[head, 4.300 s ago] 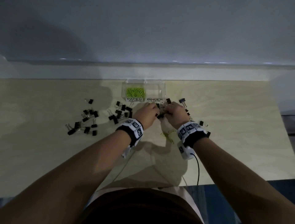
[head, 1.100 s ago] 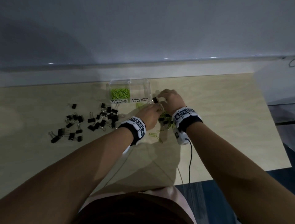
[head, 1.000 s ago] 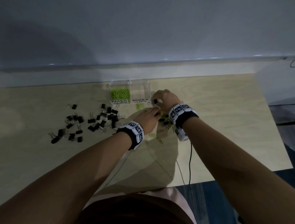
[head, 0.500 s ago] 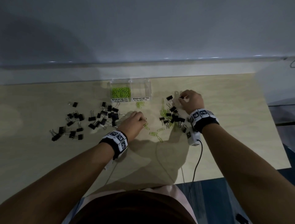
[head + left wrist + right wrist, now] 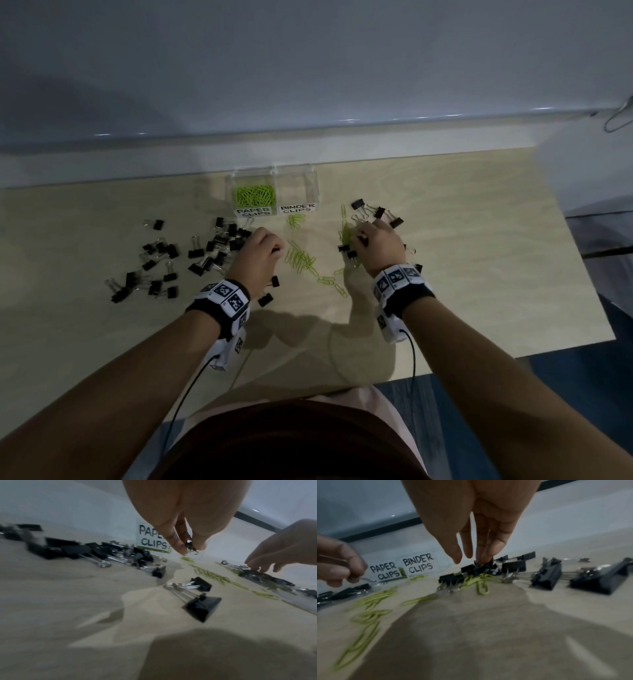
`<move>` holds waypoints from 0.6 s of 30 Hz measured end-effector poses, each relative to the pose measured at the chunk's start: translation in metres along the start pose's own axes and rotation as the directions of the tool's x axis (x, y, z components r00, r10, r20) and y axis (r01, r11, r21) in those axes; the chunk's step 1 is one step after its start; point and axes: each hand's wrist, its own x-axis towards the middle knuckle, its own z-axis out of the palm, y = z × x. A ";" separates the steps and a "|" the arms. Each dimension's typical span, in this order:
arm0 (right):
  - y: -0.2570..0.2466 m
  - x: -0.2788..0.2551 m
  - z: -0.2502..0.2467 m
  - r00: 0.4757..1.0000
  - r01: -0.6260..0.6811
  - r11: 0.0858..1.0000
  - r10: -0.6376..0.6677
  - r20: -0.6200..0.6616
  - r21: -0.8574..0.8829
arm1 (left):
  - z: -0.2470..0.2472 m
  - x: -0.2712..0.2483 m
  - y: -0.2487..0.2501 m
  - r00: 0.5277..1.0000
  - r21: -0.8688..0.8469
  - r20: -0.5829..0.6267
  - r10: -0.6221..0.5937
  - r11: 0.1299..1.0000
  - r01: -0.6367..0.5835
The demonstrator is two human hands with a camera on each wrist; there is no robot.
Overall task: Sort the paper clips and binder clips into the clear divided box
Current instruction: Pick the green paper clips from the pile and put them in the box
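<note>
The clear divided box stands at the back of the table; its PAPER CLIPS side holds green paper clips and its BINDER CLIPS side looks empty. My left hand pinches a small black binder clip between thumb and fingers, just above the table in front of the box. My right hand reaches down with straight fingers, fingertips touching a black binder clip in a mixed heap of binder clips and green paper clips. Loose green paper clips lie between the hands.
A large scatter of black binder clips covers the table left of my left hand. Two more lie by my left wrist. Further binder clips sit beyond my right hand. The table's front edge is near my body.
The hands, close together in front of the box a second ago, have parted. My right hand swung right and came down on the mixed heap; my left hand drew back left, holding a binder clip.
</note>
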 end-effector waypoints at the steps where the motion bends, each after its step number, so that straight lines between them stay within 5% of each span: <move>1: -0.003 -0.001 0.003 1.000 -0.022 1.000 0.022 0.011 -0.021 | -0.003 -0.002 -0.006 1.000 0.047 -0.025 -0.013 0.999 0.014; 5: -0.011 -0.003 0.007 0.999 -0.051 0.997 0.051 0.009 -0.058 | -0.007 -0.014 -0.014 0.999 0.256 -0.047 0.022 0.967 -0.010; 8: -0.007 -0.008 0.002 0.995 0.003 0.997 0.005 -0.096 0.079 | -0.001 -0.018 0.002 0.991 0.290 0.055 0.119 0.948 -0.129; 12: 0.022 -0.013 -0.016 0.947 -0.158 0.950 0.224 -0.232 0.270 | 0.018 -0.018 0.023 0.944 0.261 0.212 0.253 0.916 -0.304; 14: 0.041 -0.018 -0.022 0.933 -0.224 0.947 0.277 -0.228 0.231 | 0.024 -0.016 0.032 0.919 0.286 0.291 0.265 0.893 -0.348; 18: 0.050 -0.032 -0.020 0.974 -0.085 0.993 0.100 -0.203 0.082 | 0.037 -0.002 0.054 0.892 0.283 0.369 0.262 0.882 -0.377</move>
